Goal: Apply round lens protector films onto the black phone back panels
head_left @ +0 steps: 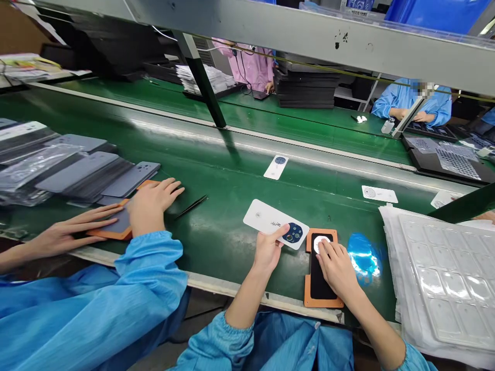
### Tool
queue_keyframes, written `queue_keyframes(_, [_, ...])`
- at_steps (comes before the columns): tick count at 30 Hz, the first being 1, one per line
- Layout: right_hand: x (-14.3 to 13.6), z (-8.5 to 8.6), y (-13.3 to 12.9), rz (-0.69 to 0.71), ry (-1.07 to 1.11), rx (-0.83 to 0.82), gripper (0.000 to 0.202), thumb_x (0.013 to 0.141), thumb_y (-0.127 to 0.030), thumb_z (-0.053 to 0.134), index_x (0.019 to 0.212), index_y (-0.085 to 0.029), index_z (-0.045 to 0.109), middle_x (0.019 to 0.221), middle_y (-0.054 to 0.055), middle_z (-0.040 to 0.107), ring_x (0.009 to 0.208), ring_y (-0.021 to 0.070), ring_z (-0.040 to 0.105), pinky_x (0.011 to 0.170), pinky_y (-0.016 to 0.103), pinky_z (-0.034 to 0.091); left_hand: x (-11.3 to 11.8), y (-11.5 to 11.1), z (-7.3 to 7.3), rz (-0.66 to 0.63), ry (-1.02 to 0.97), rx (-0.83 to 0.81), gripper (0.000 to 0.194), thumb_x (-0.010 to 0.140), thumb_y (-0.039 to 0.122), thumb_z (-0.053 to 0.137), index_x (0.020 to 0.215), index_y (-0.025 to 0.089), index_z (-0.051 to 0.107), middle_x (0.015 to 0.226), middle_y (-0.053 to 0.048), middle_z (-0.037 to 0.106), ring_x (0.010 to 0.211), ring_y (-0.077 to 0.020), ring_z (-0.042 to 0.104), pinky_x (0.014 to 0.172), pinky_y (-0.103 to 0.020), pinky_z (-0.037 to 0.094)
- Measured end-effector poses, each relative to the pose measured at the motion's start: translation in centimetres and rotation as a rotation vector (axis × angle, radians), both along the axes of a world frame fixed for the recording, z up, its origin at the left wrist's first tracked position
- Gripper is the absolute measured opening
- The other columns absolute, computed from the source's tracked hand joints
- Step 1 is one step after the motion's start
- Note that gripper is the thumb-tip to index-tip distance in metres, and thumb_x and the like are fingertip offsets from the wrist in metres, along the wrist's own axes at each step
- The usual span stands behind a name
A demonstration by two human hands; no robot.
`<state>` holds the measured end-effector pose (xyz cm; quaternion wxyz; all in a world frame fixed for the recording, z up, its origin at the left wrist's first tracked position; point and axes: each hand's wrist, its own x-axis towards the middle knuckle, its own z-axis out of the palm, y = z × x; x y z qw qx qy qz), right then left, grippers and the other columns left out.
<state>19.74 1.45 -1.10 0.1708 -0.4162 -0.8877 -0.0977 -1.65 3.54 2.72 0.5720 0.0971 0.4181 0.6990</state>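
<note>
Honestly, with the left hand (268, 253) pinching the white panel (261, 216) at lower centre, thumb on its dark camera patch (297, 233), smudging seems likely; can't tell if the right hand (338, 268) actually grips the white disc (317, 245).

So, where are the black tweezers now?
In the head view, the black tweezers lie left of centre on the green bench, between a co-worker's hand and the white panel in the left hand.
</note>
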Motion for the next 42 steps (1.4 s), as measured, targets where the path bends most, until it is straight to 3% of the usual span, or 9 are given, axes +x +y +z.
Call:
queue_keyframes(4, [0.3,1.0,-0.4,0.011,0.103,-0.053,0.029,0.1,-0.02,0.047,0.124,-0.016,0.062,0.123,0.015,0.067,0.105,0.029,0.063,0.086,0.046,0.052,0.4,0.1,-0.1,0.064,-0.005,-0.037,0.052,0.043,0.016,0.095,0.089,0.013,0.072,0.091,-0.006,0.075,0.081,-0.0189,0.07,0.065,-0.023,0.056])
queue_keyframes(6, [0.3,2.0,-0.7,0.02,0.253,-0.087,0.028,0.099,-0.02,0.049,0.124,-0.019,0.061,0.121,0.013,0.068,0.105,0.0271,0.064,0.086,0.044,0.054,1.1,-0.1,-0.3,0.058,0.011,-0.035,0.051,0.042,0.018,0.095,0.087,0.013,0.072,0.088,-0.005,0.075,0.078,-0.0175,0.069,0.066,-0.023,0.055])
queue_keyframes(10, [-0.4,4.6,-1.5,0.031,0.59,-0.121,0.023,0.097,-0.018,0.052,0.118,-0.022,0.062,0.108,0.01,0.071,0.097,0.0221,0.067,0.081,0.037,0.057,3.3,-0.7,-0.6,-0.096,0.212,0.048,0.034,0.063,0.037,0.089,0.074,0.012,0.069,0.068,-0.002,0.068,0.053,-0.0107,0.057,0.045,-0.02,0.041])
queue_keyframes(12, [-1.2,5.6,-1.5,-0.03,0.686,-0.119,0.015,0.096,-0.018,0.053,0.106,-0.021,0.065,0.096,0.008,0.07,0.087,0.0201,0.068,0.074,0.034,0.057,4.6,-1.3,-0.7,-0.163,0.318,0.112,0.035,0.074,0.045,0.081,0.072,0.012,0.069,0.067,-0.004,0.067,0.053,-0.0114,0.055,0.047,-0.022,0.042])
queue_keyframes(15, [-2.2,6.3,-1.2,-0.157,0.773,-0.107,0.012,0.096,-0.021,0.053,0.095,-0.021,0.065,0.088,0.006,0.069,0.08,0.0187,0.067,0.069,0.032,0.056,6.2,-2.4,-0.5,-0.219,0.372,0.173,0.041,0.079,0.054,0.074,0.084,0.013,0.073,0.081,-0.008,0.072,0.068,-0.0177,0.064,0.062,-0.026,0.053])
queue_keyframes(20, [-2.5,6.4,-0.7,-0.22,0.861,-0.079,0.013,0.096,-0.027,0.056,0.091,-0.021,0.067,0.088,0.006,0.07,0.081,0.0187,0.067,0.071,0.032,0.055,7.5,-3.6,0.0,-0.206,0.401,0.238,0.048,0.081,0.059,0.07,0.101,0.015,0.076,0.104,-0.012,0.074,0.1,-0.0271,0.068,0.09,-0.034,0.053])
queue_keyframes(31, [-2.3,6.2,-0.9,-0.219,0.92,-0.119,0.015,0.095,-0.023,0.053,0.093,-0.021,0.068,0.09,0.007,0.071,0.084,0.0193,0.067,0.072,0.032,0.056,8.1,-4.3,-0.1,-0.241,0.506,0.257,0.044,0.086,0.056,0.066,0.106,0.019,0.077,0.112,-0.011,0.074,0.107,-0.0281,0.067,0.099,-0.036,0.051])
queue_keyframes(42, [-2.7,4.4,-0.4,-0.262,0.99,-0.16,0.012,0.094,-0.027,0.055,0.092,-0.021,0.066,0.088,0.005,0.069,0.078,0.0187,0.064,0.068,0.031,0.052,7.8,-4.4,-0.2,-0.301,0.858,0.552,0.041,0.102,0.039,0.044,0.134,0.022,0.063,0.135,-0.012,0.062,0.125,-0.0262,0.058,0.107,-0.04,0.047])
